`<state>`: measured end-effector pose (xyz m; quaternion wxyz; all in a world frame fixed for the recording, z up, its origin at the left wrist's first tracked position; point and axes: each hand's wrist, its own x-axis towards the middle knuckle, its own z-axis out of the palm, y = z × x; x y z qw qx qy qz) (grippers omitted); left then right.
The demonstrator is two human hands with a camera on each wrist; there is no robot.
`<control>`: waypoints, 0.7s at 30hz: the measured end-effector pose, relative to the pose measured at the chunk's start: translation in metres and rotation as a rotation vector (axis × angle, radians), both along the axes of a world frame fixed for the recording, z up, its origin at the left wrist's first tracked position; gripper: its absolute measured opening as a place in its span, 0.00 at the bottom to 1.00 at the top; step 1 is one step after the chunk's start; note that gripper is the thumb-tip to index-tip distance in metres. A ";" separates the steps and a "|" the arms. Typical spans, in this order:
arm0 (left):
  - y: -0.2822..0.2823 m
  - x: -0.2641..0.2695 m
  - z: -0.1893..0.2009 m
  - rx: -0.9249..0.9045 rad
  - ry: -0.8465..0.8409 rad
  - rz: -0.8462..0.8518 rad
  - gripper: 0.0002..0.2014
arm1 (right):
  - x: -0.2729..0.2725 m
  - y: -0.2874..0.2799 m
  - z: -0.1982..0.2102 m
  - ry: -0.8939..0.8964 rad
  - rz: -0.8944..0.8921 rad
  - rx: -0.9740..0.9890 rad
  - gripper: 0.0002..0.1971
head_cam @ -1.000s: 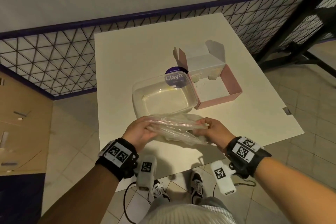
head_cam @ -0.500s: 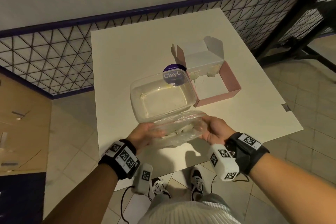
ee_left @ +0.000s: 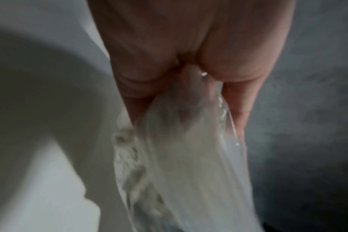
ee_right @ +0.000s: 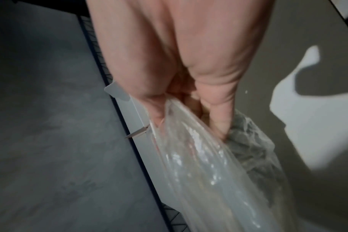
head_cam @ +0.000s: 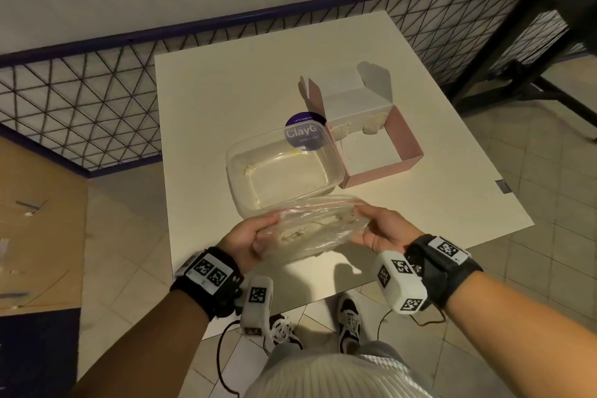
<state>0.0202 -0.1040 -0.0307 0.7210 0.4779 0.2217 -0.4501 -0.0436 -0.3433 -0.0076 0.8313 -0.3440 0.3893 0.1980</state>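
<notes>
A clear zip bag (head_cam: 310, 229) with pale crumbly food inside hangs above the near edge of the white table (head_cam: 226, 90). My left hand (head_cam: 250, 239) grips its left end and my right hand (head_cam: 376, 229) grips its right end. The left wrist view shows my fingers (ee_left: 133, 87) pinching the bag (ee_left: 179, 157). The right wrist view shows thumb and fingers (ee_right: 218, 109) closed on the bag (ee_right: 209, 164) near its red seal strip. A clear plastic tub (head_cam: 336, 168), empty but for crumbs, stands just behind the bag.
An open pink and white cardboard box (head_cam: 407, 145) sits right of the tub, with a purple round sticker (head_cam: 303, 121) behind the tub. A black wire fence (head_cam: 80, 107) runs behind and left of the table. My shoes (head_cam: 350, 320) stand on the tiled floor below.
Both hands have turned palm up under the bag, which now lies flatter and a little closer to me. The tub and box have stayed put.
</notes>
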 end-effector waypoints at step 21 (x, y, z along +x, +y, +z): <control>-0.002 -0.015 -0.011 0.176 -0.439 -0.065 0.22 | -0.010 0.000 -0.024 -0.229 0.425 -0.763 0.21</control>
